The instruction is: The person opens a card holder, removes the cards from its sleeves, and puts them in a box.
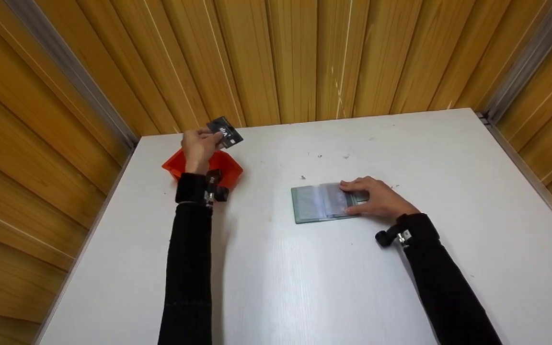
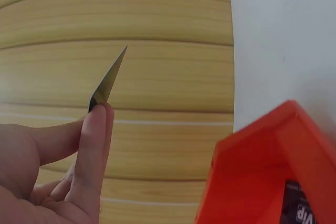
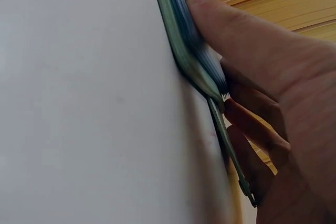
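My left hand [image 1: 199,146] pinches a black card [image 1: 225,132] with "Vip" printed on it, raised over an orange bin [image 1: 230,167]. In the left wrist view the card [image 2: 109,80] shows nearly edge-on between thumb and fingers. Another black Vip card [image 2: 296,205] lies inside the bin. At the middle of the table a green card holder [image 1: 303,203] lies open, its clear plastic sleeves [image 1: 331,199] showing. My right hand [image 1: 374,197] grips its right part, thumb at the near edge and fingers at the far one. Its strap [image 3: 231,150] sticks out below the fingers.
The white table [image 1: 266,278] bears a few small dark specks near the card holder. Yellow wood-look panels [image 1: 295,62] rise along the back and both sides. Each wrist wears a black band with a small camera [image 1: 386,238].
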The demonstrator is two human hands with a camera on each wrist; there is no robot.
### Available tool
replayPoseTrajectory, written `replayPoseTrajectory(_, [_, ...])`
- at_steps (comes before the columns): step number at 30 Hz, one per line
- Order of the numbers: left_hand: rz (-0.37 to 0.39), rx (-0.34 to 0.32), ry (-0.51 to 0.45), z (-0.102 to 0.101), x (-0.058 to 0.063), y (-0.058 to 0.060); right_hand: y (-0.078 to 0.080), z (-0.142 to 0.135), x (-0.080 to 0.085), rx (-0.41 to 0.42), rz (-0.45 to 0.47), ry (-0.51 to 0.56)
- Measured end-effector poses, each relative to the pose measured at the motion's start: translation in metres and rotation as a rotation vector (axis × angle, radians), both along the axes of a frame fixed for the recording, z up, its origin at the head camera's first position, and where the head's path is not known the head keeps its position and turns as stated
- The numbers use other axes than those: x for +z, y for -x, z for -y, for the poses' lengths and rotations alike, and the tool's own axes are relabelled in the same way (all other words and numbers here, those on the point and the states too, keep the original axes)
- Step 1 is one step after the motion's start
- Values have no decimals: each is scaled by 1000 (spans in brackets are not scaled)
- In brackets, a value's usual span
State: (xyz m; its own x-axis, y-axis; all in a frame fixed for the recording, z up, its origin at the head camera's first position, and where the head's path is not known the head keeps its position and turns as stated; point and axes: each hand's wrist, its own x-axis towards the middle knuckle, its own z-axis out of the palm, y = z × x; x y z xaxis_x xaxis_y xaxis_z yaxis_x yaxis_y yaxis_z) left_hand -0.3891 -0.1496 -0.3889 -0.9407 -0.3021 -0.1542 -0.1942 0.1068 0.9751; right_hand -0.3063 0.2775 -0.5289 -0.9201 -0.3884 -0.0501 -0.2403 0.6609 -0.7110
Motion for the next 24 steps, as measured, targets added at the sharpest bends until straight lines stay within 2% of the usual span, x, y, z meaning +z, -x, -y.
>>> replayPoseTrajectory(4, [-9,58,42,21,-6,2,-1,-2,2,-8,1,-6])
replayPoseTrajectory(11, [30,141,144,43,-21,3,-1,-4,1,27,-33,-27])
replayPoseTrajectory(15, [12,187,306,49,-31,2,-2,-4,1,19,-30,-27])
replayPoseTrajectory(18, [-4,198,433,50,-37,1,-2,-4,2,18,-32,-23])
replayPoseTrajectory(24, [-11,154,604,47,-44,3,-3,-4,2,13,-24,-19])
